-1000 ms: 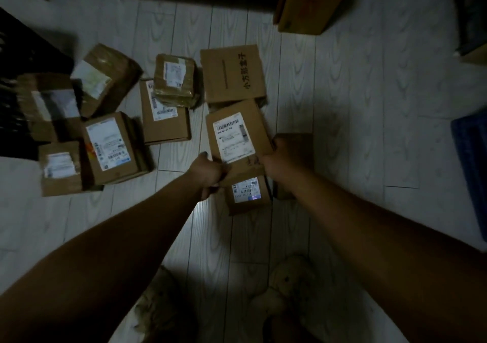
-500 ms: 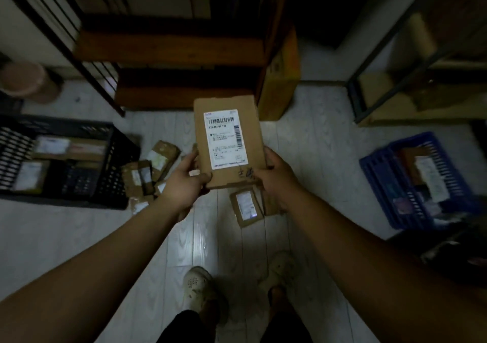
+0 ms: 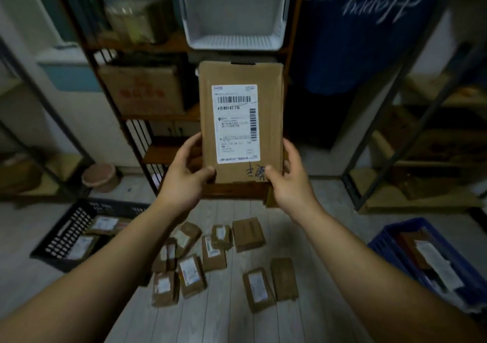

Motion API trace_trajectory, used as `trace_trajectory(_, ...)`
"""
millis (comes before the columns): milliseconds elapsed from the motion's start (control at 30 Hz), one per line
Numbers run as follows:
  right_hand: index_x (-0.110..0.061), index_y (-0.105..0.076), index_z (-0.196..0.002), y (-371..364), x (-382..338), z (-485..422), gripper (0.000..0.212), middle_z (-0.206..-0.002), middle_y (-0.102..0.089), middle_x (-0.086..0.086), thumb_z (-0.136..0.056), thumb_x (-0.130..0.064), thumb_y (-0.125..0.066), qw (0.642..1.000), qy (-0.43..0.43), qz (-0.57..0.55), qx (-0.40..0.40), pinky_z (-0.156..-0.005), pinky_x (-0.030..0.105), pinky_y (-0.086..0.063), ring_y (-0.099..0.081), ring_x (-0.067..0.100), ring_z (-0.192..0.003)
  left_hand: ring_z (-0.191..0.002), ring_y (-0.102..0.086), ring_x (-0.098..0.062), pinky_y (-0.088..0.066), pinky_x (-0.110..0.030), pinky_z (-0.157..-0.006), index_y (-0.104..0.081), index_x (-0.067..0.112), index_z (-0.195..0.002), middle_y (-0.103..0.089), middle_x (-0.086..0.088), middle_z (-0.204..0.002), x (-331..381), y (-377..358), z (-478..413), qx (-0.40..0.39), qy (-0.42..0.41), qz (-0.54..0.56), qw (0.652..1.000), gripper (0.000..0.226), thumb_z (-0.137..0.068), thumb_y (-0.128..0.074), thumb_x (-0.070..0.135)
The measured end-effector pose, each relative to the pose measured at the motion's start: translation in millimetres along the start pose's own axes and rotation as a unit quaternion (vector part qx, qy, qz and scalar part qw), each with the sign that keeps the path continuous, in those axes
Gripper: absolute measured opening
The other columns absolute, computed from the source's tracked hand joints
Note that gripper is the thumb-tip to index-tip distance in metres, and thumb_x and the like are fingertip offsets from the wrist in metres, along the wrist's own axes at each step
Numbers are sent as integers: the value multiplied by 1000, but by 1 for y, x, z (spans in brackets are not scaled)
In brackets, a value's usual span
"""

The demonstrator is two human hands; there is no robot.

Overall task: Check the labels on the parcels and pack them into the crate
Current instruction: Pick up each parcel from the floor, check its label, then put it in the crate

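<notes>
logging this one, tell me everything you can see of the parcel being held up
The parcel is a flat brown cardboard box, held upright in front of the shelves, face toward the camera. A white shipping label with barcodes and small print covers much of that face; dark handwriting sits below it. The left hand grips its lower left edge and the right hand its lower right edge, thumbs on the front. It looks closed.

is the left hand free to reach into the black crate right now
Probably not yet: the left hand grips the parcel with the right hand, and the black crate sits low on the floor. Its open top looks unobstructed.
</notes>
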State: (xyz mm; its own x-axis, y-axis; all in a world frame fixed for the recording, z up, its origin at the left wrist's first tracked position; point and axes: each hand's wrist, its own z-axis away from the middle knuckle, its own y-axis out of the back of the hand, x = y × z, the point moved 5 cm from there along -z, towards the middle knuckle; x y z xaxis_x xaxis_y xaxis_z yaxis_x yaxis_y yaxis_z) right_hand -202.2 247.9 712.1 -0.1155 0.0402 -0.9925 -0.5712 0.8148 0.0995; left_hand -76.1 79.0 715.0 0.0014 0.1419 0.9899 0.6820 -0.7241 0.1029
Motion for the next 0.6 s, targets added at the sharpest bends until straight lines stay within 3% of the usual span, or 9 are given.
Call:
trace_trajectory(100,-39,-25,-144,6,-23,7,64,-140,-43,-8,-94,-12,-54,999,47,0,-5,-83,11,-43,-43,4,-120,-111,-56,-10,-55,-17,-67,-42,66,-113,-53,11,-126,32,1,13,6,-34,1,999,69,-86,-61,7)
trace_trajectory(200,-34,-24,-146,7,-43,12,64,-143,-39,-8,-94,-11,-54,997,80,-2,-9,-81,4,-39,-40,2,-121,-115,-55,-14,-56,-33,-81,-42,55,-124,-53,5,-128,55,6,21,18,-54,20,998,66,-86,-60,3)
trace_trajectory(300,-33,-24,-146,2,-62,14,64,-141,-38,-10,-94,-10,-54,995,102,-2,-10,-77,-1,-38,-41,-2,-117,-112,-56,-10,-53,-43,-89,-44,56,-119,-54,11,-123,74,14,27,24,-76,24,997,66,-86,-60,2)
trace_trajectory(433,-34,-25,-145,-20,-85,14,63,-135,-40,-14,-94,-11,-54,992,125,2,-15,-85,6,-38,-43,-6,-111,-109,-56,-7,-54,-43,-88,-46,68,-103,-53,17,-117,94,37,26,24,-104,31,994,70,-86,-59,2)
trace_trajectory(600,-34,-26,-144,-76,-106,14,63,-139,-40,-10,-94,-12,-55,989,147,5,-14,-95,18,-38,-40,5,-124,-119,-52,-19,-52,-48,-90,-46,63,-110,-53,6,-124,100,95,24,34,-118,39,992,68,-86,-58,1)
